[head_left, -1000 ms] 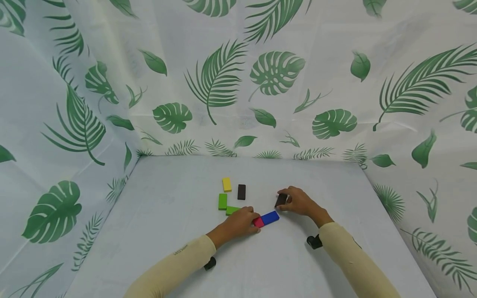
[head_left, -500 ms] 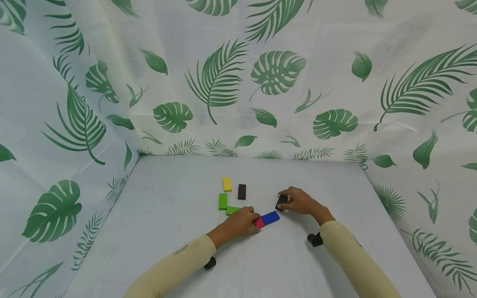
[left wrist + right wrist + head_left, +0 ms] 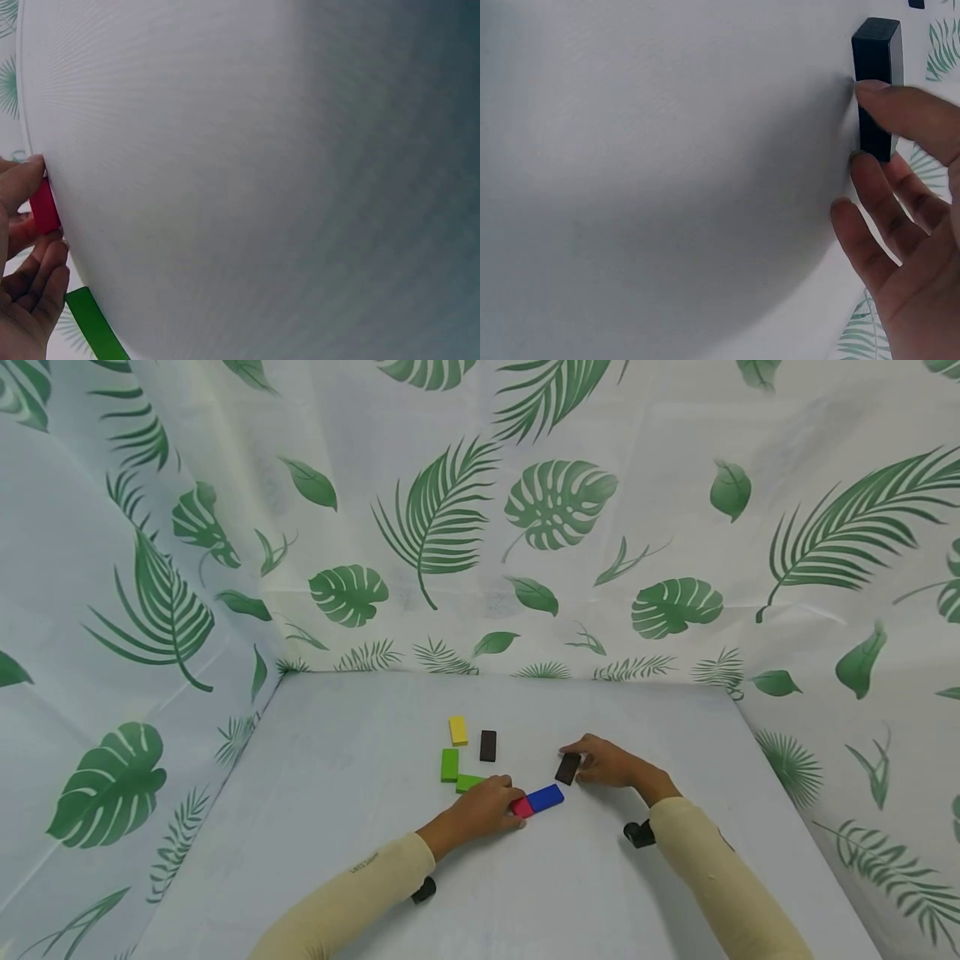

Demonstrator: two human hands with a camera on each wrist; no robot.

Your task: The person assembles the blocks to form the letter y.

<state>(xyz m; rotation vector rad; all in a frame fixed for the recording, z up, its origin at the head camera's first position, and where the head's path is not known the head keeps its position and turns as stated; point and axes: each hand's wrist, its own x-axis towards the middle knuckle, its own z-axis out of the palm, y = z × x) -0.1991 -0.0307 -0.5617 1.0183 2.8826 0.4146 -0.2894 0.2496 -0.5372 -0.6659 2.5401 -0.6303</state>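
"What does the left hand [image 3: 482, 808] do?"

"It pinches the red block [image 3: 522, 808] at both ends. The block lies on the white table [image 3: 517, 893]."

"And the right hand [image 3: 613, 765]?"

"It is at the near black block [image 3: 567, 768], which lies flat on the table too. The hand looks loose. Its pointing finger sticks out past the far end, and its thumb is by the right side. I can't tell if they touch the block."

"Say twelve o'clock is straight away from the person. Where is the rest?"

"The blue block [image 3: 546, 797] is at two o'clock from the red block, end to end with it. The near black block is at one o'clock from the blue block, just beside it, with a small gap."

"What is on the other side?"

"At ten o'clock from the red block is the front green block [image 3: 469, 783], close to the left hand. The back green block [image 3: 449, 765] is at ten o'clock from that. The yellow block [image 3: 458, 731] sits at twelve o'clock from the back green block. The far black block [image 3: 488, 746] is at four o'clock from the yellow block."

"What is behind them all?"

"A white cloth [image 3: 480, 427] with green leaves."
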